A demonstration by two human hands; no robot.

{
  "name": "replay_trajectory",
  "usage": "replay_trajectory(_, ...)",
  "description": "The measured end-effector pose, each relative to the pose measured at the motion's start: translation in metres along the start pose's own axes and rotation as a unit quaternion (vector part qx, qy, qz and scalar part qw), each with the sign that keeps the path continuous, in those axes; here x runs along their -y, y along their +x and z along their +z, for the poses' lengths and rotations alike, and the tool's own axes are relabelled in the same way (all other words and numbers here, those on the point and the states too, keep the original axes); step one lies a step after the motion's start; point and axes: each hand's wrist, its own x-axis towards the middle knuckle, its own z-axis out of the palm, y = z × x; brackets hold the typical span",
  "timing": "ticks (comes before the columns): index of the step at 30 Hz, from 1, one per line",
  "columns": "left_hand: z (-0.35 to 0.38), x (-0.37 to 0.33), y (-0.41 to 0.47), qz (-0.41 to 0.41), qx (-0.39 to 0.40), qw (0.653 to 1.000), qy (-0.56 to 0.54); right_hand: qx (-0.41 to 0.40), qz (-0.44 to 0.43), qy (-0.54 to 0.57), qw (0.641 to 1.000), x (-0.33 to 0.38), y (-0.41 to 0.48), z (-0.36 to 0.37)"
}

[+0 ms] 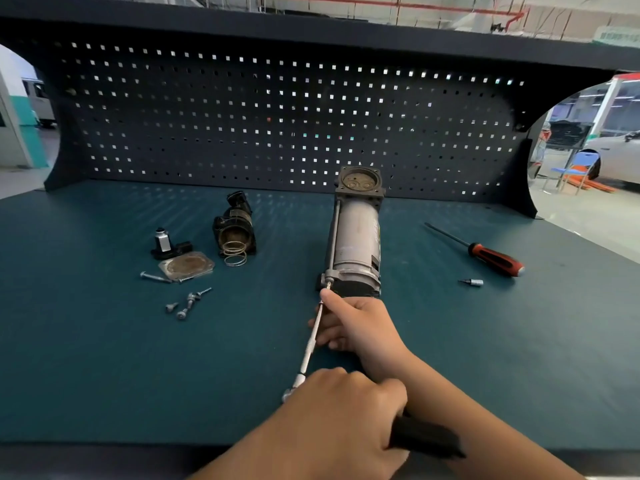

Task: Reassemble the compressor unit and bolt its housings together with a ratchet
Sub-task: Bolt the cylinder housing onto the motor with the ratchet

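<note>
- From my seat, the main risk is the socket slipping off the bolt point(328, 281) at the near-left corner of the compressor unit point(356, 237). The extension bar point(311, 344) is long and runs at a slant, so any sideways pull on the ratchet point(426, 439) could cam it off and round the bolt head.
- The compressor unit lies on its side on the bench mat point(104, 341), near end towards me, and nothing visible clamps it. A hard swing could roll or skid it.
- I judge cross-threading possible if the bolt goes in crooked; I cannot see the thread from here.
- The black housing point(235, 230), cover plate point(187, 265) and loose screws point(187, 303) lie well apart to the left, not yet fitted. A skidding unit could scatter them.
- The right hand point(356, 323) wraps curled fingers round the extension bar, its forefinger stretched up to the socket end, steadying it.
- The left hand point(346, 410) is closed tightly round the ratchet's black handle, with no gap showing.
</note>
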Motion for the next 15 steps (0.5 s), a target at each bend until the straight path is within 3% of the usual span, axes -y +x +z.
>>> replay_trajectory(3,-0.002,0.0,0.001,-0.005,0.015,1.0,-0.011,-0.012,-0.025,-0.065,0.998,0.002,0.003,0.003)
replay_trajectory(5,-0.001,0.003,-0.006,-0.041,-0.069,0.987,-0.138,-0.013,-0.026,-0.052,0.998,0.003,0.005,0.005)
replay_trajectory(6,-0.002,0.003,-0.007,-0.056,-0.137,0.96,-0.236,-0.01,-0.021,-0.035,0.999,0.003,0.006,0.005)
replay_trajectory(7,-0.003,0.003,-0.009,-0.075,-0.208,0.915,-0.338,-0.006,-0.015,-0.02,1.0,0.002,0.007,0.005)
replay_trajectory(8,-0.003,0.005,-0.01,-0.104,-0.286,0.845,-0.44,-0.002,-0.008,-0.008,1.0,0.002,0.007,0.004)
replay_trajectory(10,-0.004,0.013,-0.014,-0.155,-0.426,0.655,-0.605,0.006,0.003,0.014,1.0,0.001,0.007,0.003)
replay_trajectory(12,-0.006,0.024,-0.019,-0.197,-0.492,0.461,-0.712,0.012,0.012,0.026,1.0,0.0,0.007,0.002)
replay_trajectory(13,-0.007,0.03,-0.022,-0.229,-0.5,0.381,-0.743,0.014,0.017,0.033,0.999,0.0,0.008,0.002)
replay_trajectory(14,-0.006,0.035,-0.023,-0.255,-0.498,0.333,-0.759,0.016,0.021,0.041,0.999,-0.001,0.008,0.002)
replay_trajectory(15,-0.005,0.038,-0.021,-0.264,-0.491,0.324,-0.764,0.02,0.024,0.051,0.998,-0.001,0.008,0.001)
